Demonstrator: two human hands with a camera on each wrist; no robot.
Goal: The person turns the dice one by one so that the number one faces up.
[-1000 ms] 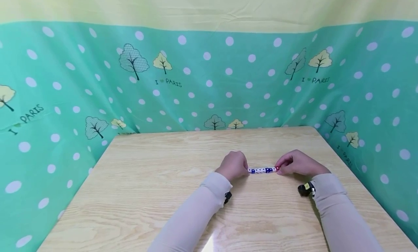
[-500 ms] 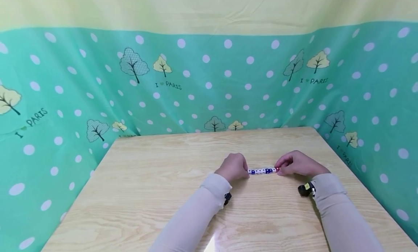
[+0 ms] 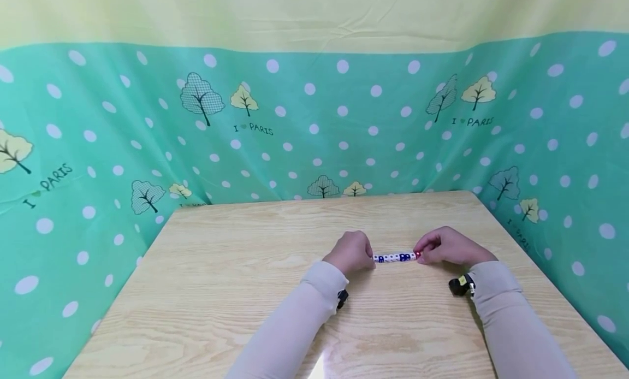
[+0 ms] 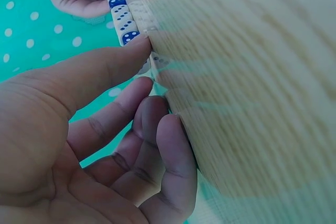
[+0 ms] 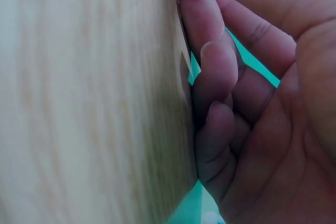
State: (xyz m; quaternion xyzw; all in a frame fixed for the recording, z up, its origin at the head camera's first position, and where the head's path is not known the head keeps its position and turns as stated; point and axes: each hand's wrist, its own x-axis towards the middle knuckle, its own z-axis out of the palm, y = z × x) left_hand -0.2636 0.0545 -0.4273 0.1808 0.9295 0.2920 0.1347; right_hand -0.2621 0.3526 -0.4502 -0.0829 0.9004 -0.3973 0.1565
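Note:
A straight row of small dice [image 3: 393, 258], white and blue with a red die [image 3: 417, 255] at its right end, lies low along the wooden table. My left hand [image 3: 350, 252] pinches the left end between thumb and index finger; in the left wrist view the thumb [image 4: 113, 64] covers part of the end dice. At the other end, my right hand [image 3: 452, 247] pinches the red die with thumb and forefinger. Only a sliver of red shows past the fingertips in the right wrist view, where the other fingers [image 5: 218, 72] curl loosely beside the tabletop.
The light wood table [image 3: 236, 280] reaches back to a green dotted curtain [image 3: 295, 111] with tree prints, which also hangs along both sides. Each wrist bears a small black camera, the right one [image 3: 459, 285] standing out near the cuff.
The head view has tipped slightly, so a printed label now shows at the top edge. Both hands and the row of dice keep the same place on the table.

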